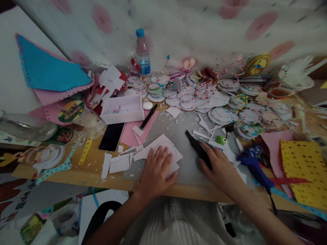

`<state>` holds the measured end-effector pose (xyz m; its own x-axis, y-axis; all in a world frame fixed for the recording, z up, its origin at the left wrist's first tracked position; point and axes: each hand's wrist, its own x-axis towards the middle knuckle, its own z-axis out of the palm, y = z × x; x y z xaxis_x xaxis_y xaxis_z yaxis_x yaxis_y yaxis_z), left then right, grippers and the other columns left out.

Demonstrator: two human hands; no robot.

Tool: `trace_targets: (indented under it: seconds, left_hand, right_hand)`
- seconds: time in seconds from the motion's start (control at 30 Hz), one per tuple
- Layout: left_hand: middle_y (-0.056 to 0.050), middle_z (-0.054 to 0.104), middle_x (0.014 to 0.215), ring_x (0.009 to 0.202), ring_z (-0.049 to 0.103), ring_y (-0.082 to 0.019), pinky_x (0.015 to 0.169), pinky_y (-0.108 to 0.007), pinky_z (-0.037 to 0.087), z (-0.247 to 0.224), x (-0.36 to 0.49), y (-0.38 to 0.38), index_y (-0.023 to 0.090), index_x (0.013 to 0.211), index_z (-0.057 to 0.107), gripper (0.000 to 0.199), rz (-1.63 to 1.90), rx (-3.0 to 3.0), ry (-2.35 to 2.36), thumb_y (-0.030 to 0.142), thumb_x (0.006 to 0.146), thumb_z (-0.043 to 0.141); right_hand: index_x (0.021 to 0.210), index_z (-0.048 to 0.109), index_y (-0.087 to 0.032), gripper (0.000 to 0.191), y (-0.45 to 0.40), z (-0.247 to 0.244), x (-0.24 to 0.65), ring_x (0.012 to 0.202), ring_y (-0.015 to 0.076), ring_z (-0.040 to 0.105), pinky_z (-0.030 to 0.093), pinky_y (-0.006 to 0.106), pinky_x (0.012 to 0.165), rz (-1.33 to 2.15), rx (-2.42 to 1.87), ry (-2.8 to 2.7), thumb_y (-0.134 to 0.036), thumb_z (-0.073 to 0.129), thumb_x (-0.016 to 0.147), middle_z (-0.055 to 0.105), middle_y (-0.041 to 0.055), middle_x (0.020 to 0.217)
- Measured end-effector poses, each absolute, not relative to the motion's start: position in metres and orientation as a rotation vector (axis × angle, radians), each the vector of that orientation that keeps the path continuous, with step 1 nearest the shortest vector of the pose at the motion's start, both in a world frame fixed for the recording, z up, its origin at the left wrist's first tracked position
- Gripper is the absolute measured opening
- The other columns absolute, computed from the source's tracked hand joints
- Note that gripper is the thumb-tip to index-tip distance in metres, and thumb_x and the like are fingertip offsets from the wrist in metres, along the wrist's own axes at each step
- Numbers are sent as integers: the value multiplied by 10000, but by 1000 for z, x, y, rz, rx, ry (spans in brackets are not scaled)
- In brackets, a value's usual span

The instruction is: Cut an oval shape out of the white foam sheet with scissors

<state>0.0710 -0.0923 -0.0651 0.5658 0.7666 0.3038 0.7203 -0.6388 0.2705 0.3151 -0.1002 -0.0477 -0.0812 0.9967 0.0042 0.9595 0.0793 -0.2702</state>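
1 card (175, 153) under L grip (157, 168), R grip (218, 164) w/ blk tool (198, 147)

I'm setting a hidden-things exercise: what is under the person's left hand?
Under the left hand lies white paper with a drawn curve partly showing; any marks directly beneath the hand are covered.

A pale wall covering (184, 30), patterned with blurry pink rounds and small grey flecks, rises directly behind the light wooden counter (93, 174). To the left stands a plain whitish panel (9, 61). The light is dim and soft, the upper left corner nearly dark.
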Motion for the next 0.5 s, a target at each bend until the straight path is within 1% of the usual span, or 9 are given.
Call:
trace_targets:
  seconds: [0.07, 0.1, 0.17, 0.23, 0.3, 0.33, 0.43, 0.5]
  left_hand:
    - [-218, 530, 1348, 1320, 408, -378, 1059, -634, 337, -64, 71, -93, 58, 1236, 541, 450, 639, 2706, 1249, 302, 859, 554]
    - [-216, 552, 1325, 1307, 429, -373, 1052, -630, 353, -63, 72, -94, 58, 1215, 553, 418, 660, 2713, 1232, 280, 862, 552]
    - [-208, 583, 1290, 1286, 461, -356, 1047, -611, 380, -60, 72, -95, 61, 1185, 565, 369, 715, 2708, 1198, 236, 861, 553]
    - [-201, 596, 1274, 1278, 477, -338, 1048, -588, 400, -54, 72, -96, 60, 1186, 561, 357, 780, 2690, 1166, 202, 858, 555]
    - [-199, 601, 1268, 1276, 483, -316, 1055, -557, 412, -49, 72, -97, 50, 1220, 535, 384, 823, 2678, 1116, 168, 854, 554]
    - [-196, 603, 1265, 1278, 483, -303, 1061, -538, 414, -47, 71, -99, 44, 1240, 520, 403, 831, 2678, 1084, 148, 852, 551]
    - [-188, 600, 1270, 1308, 451, -274, 1077, -476, 415, -43, 71, -105, 38, 1270, 494, 446, 871, 2666, 1016, 103, 833, 552]
    - [-215, 541, 1332, 1354, 379, -298, 1081, -483, 403, -41, 73, -112, 22, 1295, 469, 511, 869, 2640, 1065, 176, 821, 582]
  right_hand:
    - [1288, 502, -65, 482, -94, -46, 308, 982, 338, 573, 464, 495, 864, 235, -1899, -2081, -339, 468, 893, 591, 199, 1038]
    - [1217, 546, -85, 428, -92, -43, 304, 971, 322, 568, 464, 481, 859, 284, -1846, -2014, -355, 474, 893, 591, 187, 1026]
    - [1087, 585, -138, 324, -87, -35, 294, 872, 261, 588, 489, 405, 782, 586, -1733, -1853, -379, 472, 901, 614, 132, 947]
    - [978, 596, -176, 275, -81, -29, 283, 727, 193, 578, 480, 318, 658, 1010, -1613, -1686, -408, 465, 908, 619, 61, 825]
    - [891, 598, -186, 287, -75, -27, 271, 623, 146, 527, 434, 267, 575, 1368, -1495, -1503, -450, 487, 893, 577, 5, 711]
    - [852, 591, -186, 298, -72, -27, 266, 587, 129, 496, 412, 253, 550, 1483, -1448, -1421, -471, 508, 877, 543, -17, 667]
    - [776, 548, -187, 334, -66, -28, 256, 522, 95, 427, 368, 228, 496, 1648, -1375, -1266, -516, 566, 826, 458, -58, 607]
    - [749, 532, -189, 347, -68, -25, 253, 523, 89, 423, 364, 219, 485, 1685, -1348, -1248, -526, 596, 803, 450, -60, 615]
